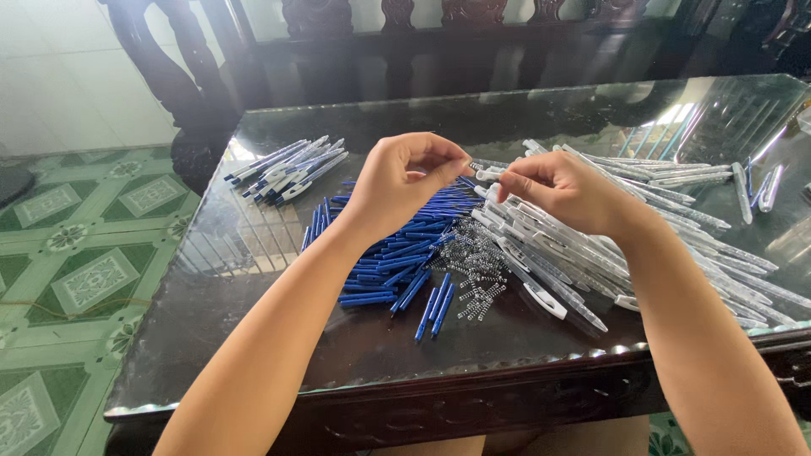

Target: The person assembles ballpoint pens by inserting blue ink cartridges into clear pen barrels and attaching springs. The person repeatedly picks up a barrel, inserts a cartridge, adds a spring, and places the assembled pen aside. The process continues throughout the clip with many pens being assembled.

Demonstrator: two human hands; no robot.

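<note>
Blue pen refills (397,253) in a heap, solid blue. Silvery metal springs (475,270) beside them. Pen barrels (583,245) are clear with white clips, some frosted-looking. Small stack of finished pens (283,169) at the far left: white and blue mixed. A few more clear and blue pens (756,186) at the far right. Table (253,279) has a dark, glossy glass top with pale reflections, and a dark brown carved wood edge. Floor tiles (76,253) are green with white diamond and flower patterns. Chair (473,42) behind is dark brown carved wood.
</note>
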